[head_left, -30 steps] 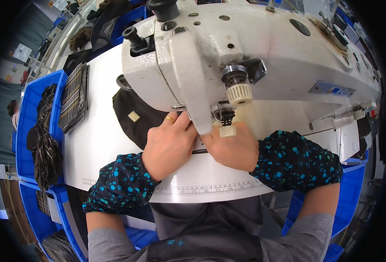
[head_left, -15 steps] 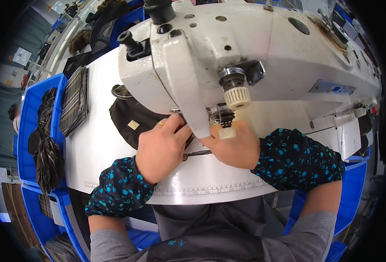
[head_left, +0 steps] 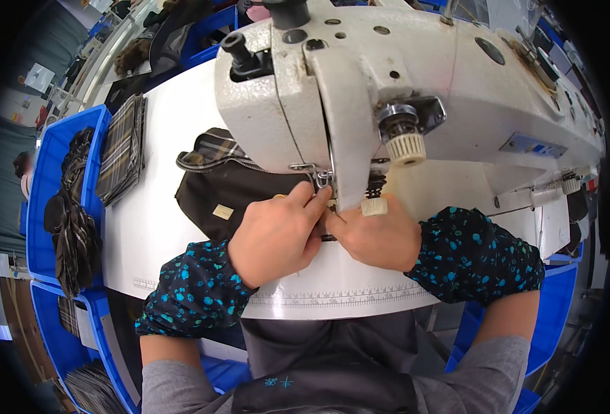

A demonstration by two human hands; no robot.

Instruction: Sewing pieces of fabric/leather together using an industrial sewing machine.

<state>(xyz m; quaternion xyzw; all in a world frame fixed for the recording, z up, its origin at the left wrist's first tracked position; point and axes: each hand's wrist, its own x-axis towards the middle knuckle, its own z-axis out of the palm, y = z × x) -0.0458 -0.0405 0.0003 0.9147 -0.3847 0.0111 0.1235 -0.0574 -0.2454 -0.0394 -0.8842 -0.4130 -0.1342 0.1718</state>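
Under the head of a white sewing machine [head_left: 267, 114] lies a black fabric pouch [head_left: 239, 196] with a zipper [head_left: 232, 165] along its far edge. Plaid lining [head_left: 216, 146] shows past the zipper, and a small beige label [head_left: 223, 212] sits on the black cloth. My left hand [head_left: 274, 234] is closed on the pouch's right edge, its fingertips close beside the presser foot [head_left: 324, 179]. My right hand [head_left: 377, 238] pinches the same edge just right of the needle area. The machine's front partly hides its fingers.
Left of the white table [head_left: 156, 241] stands a blue bin [head_left: 101, 148] with dark cloth pieces [head_left: 77, 241]. Plaid pieces [head_left: 122, 152] are stacked beside it. A lower blue bin [head_left: 101, 324] holds more plaid cloth. A printed ruler [head_left: 332, 300] runs along the near table edge.
The view has shifted, so the machine appears further right. My left hand has moved right and closer to the presser foot with the cloth. More of the zipper and plaid lining now shows.
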